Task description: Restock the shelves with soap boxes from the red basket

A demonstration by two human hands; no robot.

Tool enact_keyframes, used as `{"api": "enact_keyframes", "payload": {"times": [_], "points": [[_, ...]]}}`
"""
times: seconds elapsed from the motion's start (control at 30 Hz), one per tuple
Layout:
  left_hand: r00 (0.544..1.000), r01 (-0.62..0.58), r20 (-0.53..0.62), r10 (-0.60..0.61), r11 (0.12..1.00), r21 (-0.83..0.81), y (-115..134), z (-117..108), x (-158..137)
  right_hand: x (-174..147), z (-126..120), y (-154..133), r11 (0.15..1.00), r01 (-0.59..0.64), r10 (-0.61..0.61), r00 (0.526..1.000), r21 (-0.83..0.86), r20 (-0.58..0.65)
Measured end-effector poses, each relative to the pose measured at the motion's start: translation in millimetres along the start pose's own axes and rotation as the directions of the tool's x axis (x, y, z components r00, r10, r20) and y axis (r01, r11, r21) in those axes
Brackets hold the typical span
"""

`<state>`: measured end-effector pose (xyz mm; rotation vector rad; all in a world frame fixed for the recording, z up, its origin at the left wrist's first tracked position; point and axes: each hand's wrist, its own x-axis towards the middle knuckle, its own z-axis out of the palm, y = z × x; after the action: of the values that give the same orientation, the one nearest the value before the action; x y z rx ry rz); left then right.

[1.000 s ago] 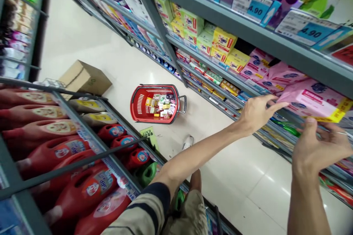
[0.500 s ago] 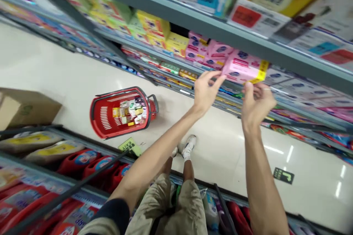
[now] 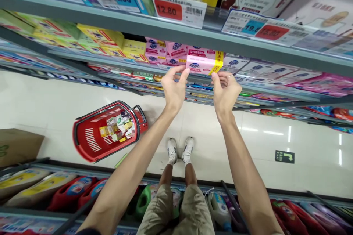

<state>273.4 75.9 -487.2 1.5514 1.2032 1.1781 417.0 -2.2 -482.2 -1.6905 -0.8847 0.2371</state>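
Note:
A pink soap pack (image 3: 202, 60) with a yellow band at its right end sits at the front edge of the shelf. My left hand (image 3: 175, 82) pinches its lower left corner between thumb and fingers. At the lower right corner, by the yellow band, my right hand (image 3: 224, 90) grips it the same way. Smaller pink packs (image 3: 176, 53) stand just left of it, and yellow boxes (image 3: 134, 49) stand beyond those. On its right are white and lilac boxes (image 3: 256, 68) in a row. The fingertips are partly hidden behind the pack.
A red shopping basket (image 3: 82, 126) with several small boxes inside stands on the floor at left. A carton (image 3: 19, 147) lies behind it. Price tags line the upper shelf edge (image 3: 110, 25). Behind me, detergent bottles (image 3: 71, 191) fill another shelf.
My view has shifted right and levelled, so the shelf, hands and pack appear further left. Both hands remain on the pack's ends, and the pack now sits square along the shelf edge.

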Motion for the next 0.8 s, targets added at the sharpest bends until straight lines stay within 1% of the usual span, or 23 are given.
{"api": "enact_keyframes", "payload": {"times": [0.1, 0.23, 0.33, 0.47, 0.63, 0.8], "points": [[0.997, -0.074, 0.019, 0.073, 0.997, 0.033, 2.4, -2.5, 0.8, -0.8, -1.0, 0.8, 0.999, 0.026, -0.026, 1.0, -0.023, 0.009], [0.991, -0.133, 0.016, 0.133, 0.991, 0.008, 6.1, -5.0, 2.6, -1.4, -3.1, 0.4, 0.996, 0.068, -0.067, 0.998, -0.056, 0.019], [0.99, -0.138, 0.027, 0.137, 0.99, 0.014, 7.5, -4.4, 7.3, -0.3, -3.3, 0.3, 0.993, 0.087, -0.085, 0.996, -0.076, 0.023], [0.988, -0.153, 0.048, 0.15, 0.986, 0.069, 5.2, -2.7, 15.0, 1.2, 0.5, 1.4, 0.99, 0.094, -0.093, 0.996, -0.108, 0.017], [0.987, -0.16, 0.022, 0.159, 0.978, 0.137, 1.9, 0.0, 19.7, 4.7, 7.8, 2.4, 0.989, 0.099, -0.102, 0.995, -0.11, -0.018], [0.986, -0.166, 0.004, 0.169, 0.966, 0.199, 2.8, 2.5, 23.0, 8.8, 10.5, 1.8, 0.987, 0.064, -0.067, 0.998, -0.148, -0.015]]}}
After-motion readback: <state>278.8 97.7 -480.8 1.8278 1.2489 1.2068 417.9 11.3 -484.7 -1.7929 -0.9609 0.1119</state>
